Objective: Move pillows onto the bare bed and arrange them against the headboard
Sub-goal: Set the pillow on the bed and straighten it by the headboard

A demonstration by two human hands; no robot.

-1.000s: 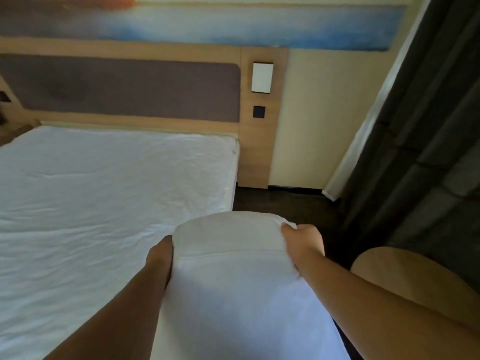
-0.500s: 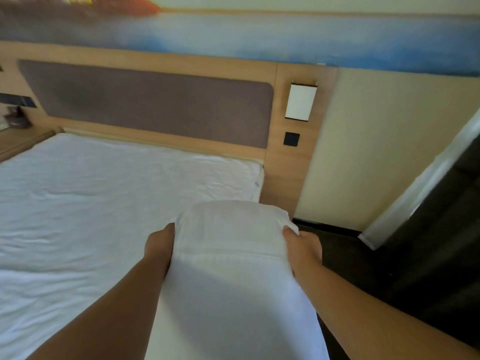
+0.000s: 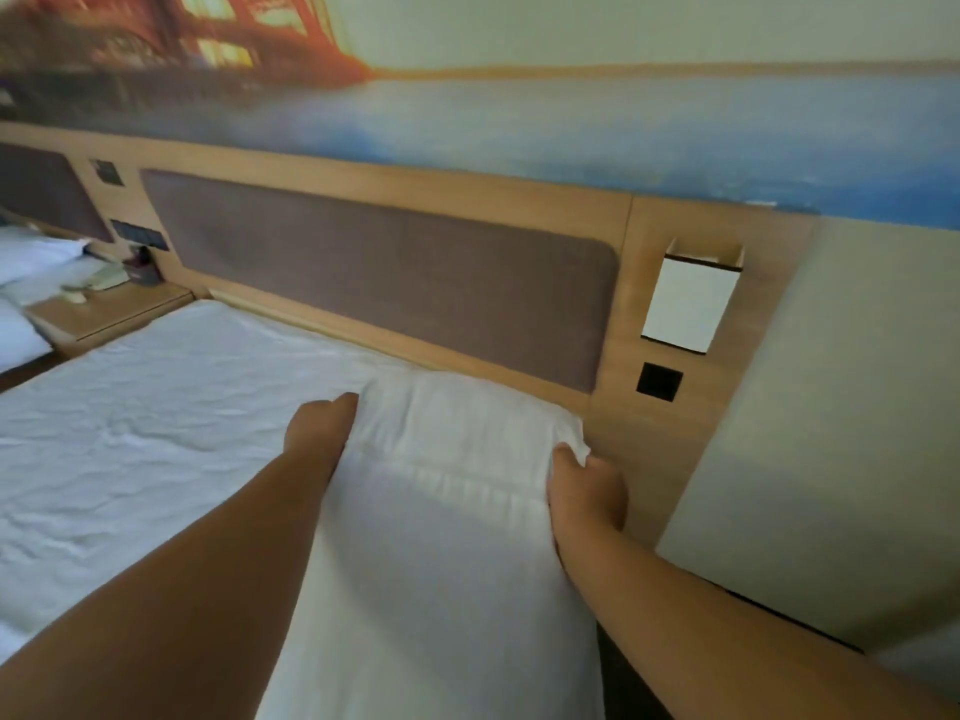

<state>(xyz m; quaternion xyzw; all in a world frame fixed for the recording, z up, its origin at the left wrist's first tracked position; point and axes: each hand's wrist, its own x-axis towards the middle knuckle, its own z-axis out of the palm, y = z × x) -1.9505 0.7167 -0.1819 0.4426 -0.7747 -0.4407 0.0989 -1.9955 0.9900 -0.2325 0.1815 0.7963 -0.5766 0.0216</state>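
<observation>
Gripping a white pillow [image 3: 447, 522] from both sides, the person reaches out over the right-hand part of the bare bed [image 3: 156, 433]. The left hand [image 3: 319, 433] lies against the pillow's left edge with the thumb stretched forward along the fabric; its fingers are hidden beneath the pillow, so how far it closes cannot be told. The right hand [image 3: 587, 491] is closed on the pillow's right edge, with a fold of the case bunched up between thumb and fingers near the far right corner.

The pillow runs lengthwise away from the camera. Its far end sits at the foot of the headboard [image 3: 389, 283], just below the brown padded panel set in the light wooden frame; whether the two actually touch cannot be made out. A stitched seam crosses the pillow between the two hands. The bed carries only a wrinkled white sheet.

To the right of the padded panel, the wooden frame holds a white wall lamp [image 3: 685, 298] with a small dark square switch [image 3: 660, 381] beneath it. At the far left a wooden nightstand [image 3: 104, 314] carries a telephone [image 3: 101, 280], and beyond it lies the white bedding of a second bed [image 3: 26, 257]. A mural [image 3: 519, 111] of water and a reddish bridge covers the wall above the headboard.
</observation>
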